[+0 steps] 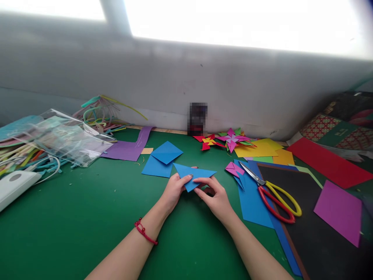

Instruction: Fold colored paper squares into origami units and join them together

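Note:
A sheet of blue paper [201, 173], folded into a triangle with its long edge away from me, is held just above the green table. My left hand [176, 187] grips its left part, thumb on top. My right hand [214, 192] has its fingers on the right part near the lower point, the thumb below the edge. Beyond my left hand lie blue paper squares [167, 152], one overlapping the other. Right of my hands are a small folded pink paper [234, 169] and scissors [278, 198] with red and yellow handles.
The scissors lie over blue sheets [255, 204] and a black board [294, 194]. Folded paper flowers [231, 139], yellow sheets [259, 148], a red sheet [326, 161] and a purple sheet [339, 208] surround them. Leftward are purple paper [125, 150], a clear bag [75, 136] and a white device [19, 186].

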A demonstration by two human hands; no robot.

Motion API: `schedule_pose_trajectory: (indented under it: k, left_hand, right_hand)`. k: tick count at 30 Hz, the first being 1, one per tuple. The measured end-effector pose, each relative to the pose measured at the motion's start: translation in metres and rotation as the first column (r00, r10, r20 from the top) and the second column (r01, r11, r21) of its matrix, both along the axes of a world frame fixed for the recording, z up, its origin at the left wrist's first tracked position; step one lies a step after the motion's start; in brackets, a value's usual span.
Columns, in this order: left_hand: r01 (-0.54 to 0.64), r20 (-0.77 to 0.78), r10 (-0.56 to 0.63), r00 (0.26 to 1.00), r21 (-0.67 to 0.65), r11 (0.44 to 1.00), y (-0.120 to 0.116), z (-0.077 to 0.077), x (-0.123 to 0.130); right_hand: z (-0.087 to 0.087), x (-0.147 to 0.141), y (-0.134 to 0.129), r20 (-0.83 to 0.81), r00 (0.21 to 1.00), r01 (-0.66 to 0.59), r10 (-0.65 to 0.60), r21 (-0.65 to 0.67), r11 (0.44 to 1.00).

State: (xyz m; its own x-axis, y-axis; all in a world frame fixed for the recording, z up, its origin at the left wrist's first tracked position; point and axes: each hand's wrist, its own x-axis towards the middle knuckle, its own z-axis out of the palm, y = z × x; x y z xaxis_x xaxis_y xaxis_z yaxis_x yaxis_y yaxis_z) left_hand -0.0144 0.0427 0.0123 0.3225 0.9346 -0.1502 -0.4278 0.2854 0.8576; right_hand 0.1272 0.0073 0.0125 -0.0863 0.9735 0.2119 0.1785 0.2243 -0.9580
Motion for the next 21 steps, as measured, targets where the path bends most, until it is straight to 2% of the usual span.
schedule_pose_trajectory:
  k: [7,12,21]
  left_hand:
    - [0.044,-0.019,-0.044,0.999,0.007,0.999,-0.0015,0.0025,-0.0003]
    - [0.040,-0.011,-0.040,0.999,-0.012,0.999,-0.0016,0.0027,0.0005]
    - [0.000,-0.017,-0.001,1.000,-0.038,0.999,0.0001,-0.0008,0.0000]
  right_hand:
    - [-0.0050,0.0020,0.0013,0.034,0.993,0.115,-0.114,-0.042,0.992]
    - [-0.0038,0.0017,0.0006,0.068,0.988,0.141,-0.141,0.008,0.990]
    - [-0.0016,-0.0004,-0.0001,0.057,0.995,0.078,-0.079,0.018,0.997]
